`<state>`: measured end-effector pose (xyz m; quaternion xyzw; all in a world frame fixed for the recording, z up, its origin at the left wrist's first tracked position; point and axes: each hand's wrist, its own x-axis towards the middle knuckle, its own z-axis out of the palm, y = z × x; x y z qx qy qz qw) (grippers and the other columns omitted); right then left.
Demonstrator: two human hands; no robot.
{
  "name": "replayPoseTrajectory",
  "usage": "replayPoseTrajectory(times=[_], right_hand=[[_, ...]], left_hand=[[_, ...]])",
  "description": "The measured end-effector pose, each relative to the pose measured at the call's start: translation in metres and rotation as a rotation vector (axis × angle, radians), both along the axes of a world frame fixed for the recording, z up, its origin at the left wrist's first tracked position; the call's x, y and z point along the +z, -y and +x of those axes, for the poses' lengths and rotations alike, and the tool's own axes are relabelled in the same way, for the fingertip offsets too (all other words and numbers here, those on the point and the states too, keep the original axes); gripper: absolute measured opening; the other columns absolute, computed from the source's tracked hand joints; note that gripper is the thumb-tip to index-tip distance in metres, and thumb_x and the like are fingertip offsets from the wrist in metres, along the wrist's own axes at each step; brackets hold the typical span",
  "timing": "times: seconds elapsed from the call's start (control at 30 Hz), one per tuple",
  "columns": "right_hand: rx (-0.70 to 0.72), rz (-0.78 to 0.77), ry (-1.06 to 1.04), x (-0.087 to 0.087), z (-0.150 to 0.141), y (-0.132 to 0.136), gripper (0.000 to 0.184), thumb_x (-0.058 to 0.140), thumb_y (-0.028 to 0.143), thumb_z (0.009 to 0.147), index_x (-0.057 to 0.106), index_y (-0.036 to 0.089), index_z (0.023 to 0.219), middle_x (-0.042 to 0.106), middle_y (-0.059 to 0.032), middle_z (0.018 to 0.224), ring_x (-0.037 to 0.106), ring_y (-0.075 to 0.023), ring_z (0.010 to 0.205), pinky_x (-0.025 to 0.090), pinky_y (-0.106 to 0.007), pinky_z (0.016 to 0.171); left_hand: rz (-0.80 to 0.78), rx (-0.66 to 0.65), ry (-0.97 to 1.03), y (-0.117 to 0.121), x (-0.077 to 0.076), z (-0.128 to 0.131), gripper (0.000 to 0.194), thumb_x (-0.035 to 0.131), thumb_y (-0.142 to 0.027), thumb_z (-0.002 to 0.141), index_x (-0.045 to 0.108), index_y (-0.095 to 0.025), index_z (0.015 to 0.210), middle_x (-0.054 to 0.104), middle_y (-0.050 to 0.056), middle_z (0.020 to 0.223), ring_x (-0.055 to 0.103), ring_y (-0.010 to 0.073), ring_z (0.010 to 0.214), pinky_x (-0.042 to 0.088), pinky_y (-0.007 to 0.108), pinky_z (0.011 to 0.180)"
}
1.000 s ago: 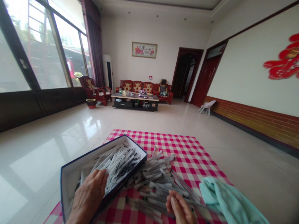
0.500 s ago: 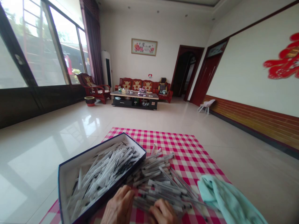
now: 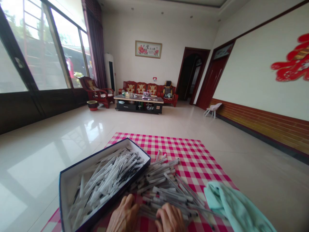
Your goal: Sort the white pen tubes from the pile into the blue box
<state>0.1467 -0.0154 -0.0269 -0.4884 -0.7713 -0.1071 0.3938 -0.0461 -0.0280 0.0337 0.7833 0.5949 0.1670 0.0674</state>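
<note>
Slim translucent dark-ended plastic tubes (image 3: 169, 192) lie heaped close in — presumably for short reach. Left hand (image 3: 123, 212), right hand (image 3: 170, 217): fingers curled at the near side (grip hidden; cannot tell). Alongside, navy-edged white box (image 3: 140, 152); beneath, pink-and-white checked cloth (image 3: 193, 154).

The left hand (image 3: 123, 213) is bare across its back and knuckles. The right hand (image 3: 171, 218) shows bare, rounded knuckles.

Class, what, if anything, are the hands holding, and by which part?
It cannot be told: the left hand and right hand curl by the pens, any grip hidden.
</note>
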Motion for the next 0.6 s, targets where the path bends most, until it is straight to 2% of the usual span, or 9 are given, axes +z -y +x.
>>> replayPoseTrajectory(times=[0.17,0.27,0.33,0.47,0.6], right_hand=[[0.049,-0.066,0.019,0.011,0.011,-0.004,0.015,0.048,0.01,0.076,0.05,0.024,0.076,0.06,-0.0007,0.074,0.056,-0.0205,0.067,0.036,-0.034,0.066],[0.035,-0.01,0.001,0.012,0.011,-0.004,0.018,0.042,0.011,0.081,0.053,0.025,0.081,0.065,-0.0014,0.075,0.061,-0.024,0.076,0.035,-0.042,0.081],[0.04,0.055,0.019,0.012,0.009,-0.003,0.02,0.039,0.016,0.085,0.056,0.025,0.09,0.068,-0.0025,0.075,0.062,-0.0268,0.08,0.033,-0.049,0.089],[0.062,0.039,0.061,0.018,0.01,-0.003,0.025,0.038,0.024,0.09,0.059,0.024,0.104,0.067,-0.004,0.075,0.063,-0.0263,0.074,0.035,-0.051,0.088],[0.067,-0.028,0.073,0.025,0.021,-0.007,0.03,0.034,0.022,0.093,0.057,0.024,0.111,0.062,-0.0032,0.07,0.06,-0.0224,0.065,0.04,-0.045,0.082]], left_hand=[[0.211,-0.101,0.041,-0.006,-0.011,0.003,0.023,0.045,-0.005,0.079,0.06,-0.022,0.08,0.063,0.003,0.079,0.06,0.0145,0.069,0.045,0.019,0.059],[0.287,-0.16,0.096,-0.006,-0.015,0.014,0.018,0.045,-0.008,0.081,0.056,-0.022,0.078,0.063,0.001,0.072,0.06,0.0137,0.061,0.044,0.019,0.054],[0.31,-0.183,0.172,-0.005,-0.012,0.026,0.015,0.046,-0.012,0.083,0.055,-0.023,0.078,0.063,0.001,0.072,0.061,0.0139,0.063,0.046,0.019,0.054],[0.322,-0.245,0.379,-0.006,-0.001,0.048,0.015,0.044,-0.017,0.088,0.056,-0.023,0.081,0.062,0.002,0.073,0.062,0.0137,0.065,0.049,0.019,0.059],[0.26,-0.236,0.547,-0.015,0.001,0.052,0.01,0.048,-0.02,0.088,0.057,-0.02,0.09,0.062,0.002,0.075,0.061,0.013,0.065,0.05,0.02,0.061]])
